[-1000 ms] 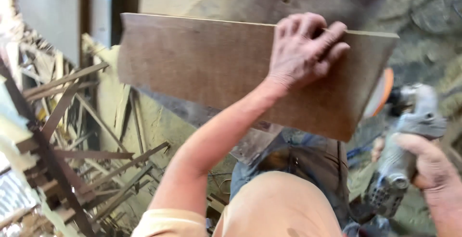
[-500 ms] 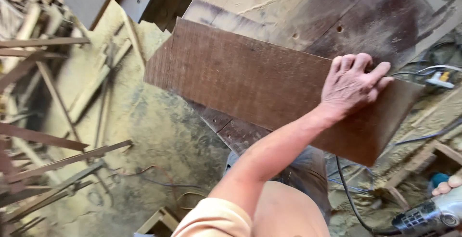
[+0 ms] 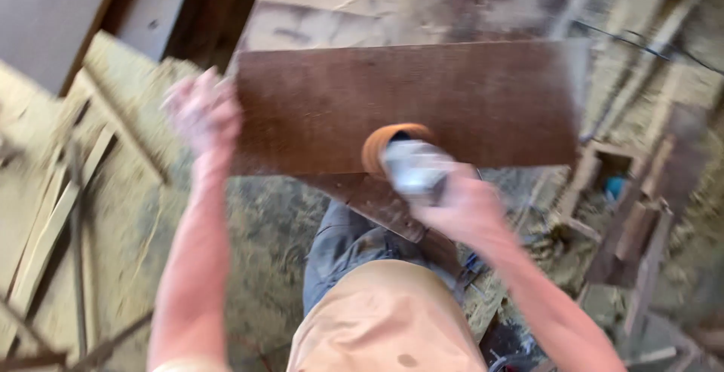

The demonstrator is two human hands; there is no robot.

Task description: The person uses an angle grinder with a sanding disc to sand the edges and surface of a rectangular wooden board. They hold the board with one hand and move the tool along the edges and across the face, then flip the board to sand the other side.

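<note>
A brown wooden board (image 3: 452,100) lies flat across the workbench in front of me. My right hand (image 3: 460,210) grips a grey power sander (image 3: 411,168), whose orange disc (image 3: 377,142) sits against the board's near edge. My left hand (image 3: 202,112) is blurred at the board's left end; its fingers look apart, and I cannot tell if it touches the wood.
A dusty workbench top (image 3: 362,10) extends behind the board. Sawdust covers the floor (image 3: 264,229). Loose wooden strips (image 3: 45,221) lie at the left. Wooden offcuts and a small crate (image 3: 641,213) crowd the right, with a dark cable (image 3: 641,44) running above them.
The board has gone from tilted in my left hand to lying level on the bench. My left hand slid to its left end. My right hand brought the sander up to the board.
</note>
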